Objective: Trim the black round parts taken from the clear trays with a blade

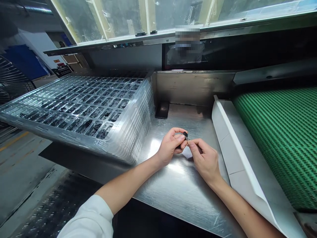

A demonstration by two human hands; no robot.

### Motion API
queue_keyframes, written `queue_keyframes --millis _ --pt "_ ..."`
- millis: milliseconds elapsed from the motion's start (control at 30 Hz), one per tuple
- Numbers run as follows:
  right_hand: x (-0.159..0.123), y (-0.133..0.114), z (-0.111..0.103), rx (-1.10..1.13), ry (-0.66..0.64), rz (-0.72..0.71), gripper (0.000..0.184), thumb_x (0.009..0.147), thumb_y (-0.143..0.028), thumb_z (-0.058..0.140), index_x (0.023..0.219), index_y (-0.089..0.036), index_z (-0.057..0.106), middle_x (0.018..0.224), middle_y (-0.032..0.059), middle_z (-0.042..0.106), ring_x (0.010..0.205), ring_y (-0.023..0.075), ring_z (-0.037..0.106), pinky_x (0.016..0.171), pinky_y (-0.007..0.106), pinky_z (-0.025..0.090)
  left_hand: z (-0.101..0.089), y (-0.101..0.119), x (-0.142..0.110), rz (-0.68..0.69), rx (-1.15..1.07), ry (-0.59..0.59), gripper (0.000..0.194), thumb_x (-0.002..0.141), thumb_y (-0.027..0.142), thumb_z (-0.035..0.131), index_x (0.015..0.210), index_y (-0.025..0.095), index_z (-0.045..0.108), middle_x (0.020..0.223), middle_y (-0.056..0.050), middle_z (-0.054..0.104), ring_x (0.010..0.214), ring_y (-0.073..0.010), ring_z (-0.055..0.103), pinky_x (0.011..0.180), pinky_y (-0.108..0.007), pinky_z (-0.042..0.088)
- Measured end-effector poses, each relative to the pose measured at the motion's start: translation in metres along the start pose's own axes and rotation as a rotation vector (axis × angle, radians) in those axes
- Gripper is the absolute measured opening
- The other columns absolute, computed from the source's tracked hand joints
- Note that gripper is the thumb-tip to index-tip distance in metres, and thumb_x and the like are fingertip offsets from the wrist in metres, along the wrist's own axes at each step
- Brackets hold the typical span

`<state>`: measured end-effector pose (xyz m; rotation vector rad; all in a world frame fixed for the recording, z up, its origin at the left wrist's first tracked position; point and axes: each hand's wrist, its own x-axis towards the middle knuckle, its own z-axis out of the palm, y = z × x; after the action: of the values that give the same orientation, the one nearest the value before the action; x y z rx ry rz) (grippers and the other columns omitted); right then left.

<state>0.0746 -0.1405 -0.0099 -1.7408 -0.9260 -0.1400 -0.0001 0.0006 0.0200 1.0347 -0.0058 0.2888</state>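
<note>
Both hands meet over a stainless steel table [178, 188]. My left hand [170, 145] is closed in a pinch on a small black part [185, 134] held at the fingertips. My right hand [204, 158] is also closed, its thumb and forefinger pressed together right beside that part, touching it or a thin tool I cannot make out. To the left lies a stack of clear plastic trays [81, 105], its top tray holding several small black round parts in pockets.
A green ribbed conveyor belt [282, 138] runs along the right, behind a slanted white guard [237, 155]. A dark flat object [162, 110] lies at the back of the table. Steel walls and glass panels [148, 19] rise behind. Floor shows at left.
</note>
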Motion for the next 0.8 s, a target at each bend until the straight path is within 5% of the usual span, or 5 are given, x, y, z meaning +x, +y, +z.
queue_keyframes --millis 800 --pt "0.0005 0.0050 0.0007 -0.067 0.042 -0.042 0.045 0.112 -0.056 0.053 0.086 -0.022 0.065 0.068 -0.0039 0.057 0.055 0.0154 0.050 0.055 0.029 0.035 -0.0007 -0.0017 0.0002 -0.014 0.012 0.020 0.054 0.080 0.053 0.084 0.105 0.017 0.052 0.061 0.006 0.050 0.049 -0.0055 0.031 0.044 -0.018 0.017"
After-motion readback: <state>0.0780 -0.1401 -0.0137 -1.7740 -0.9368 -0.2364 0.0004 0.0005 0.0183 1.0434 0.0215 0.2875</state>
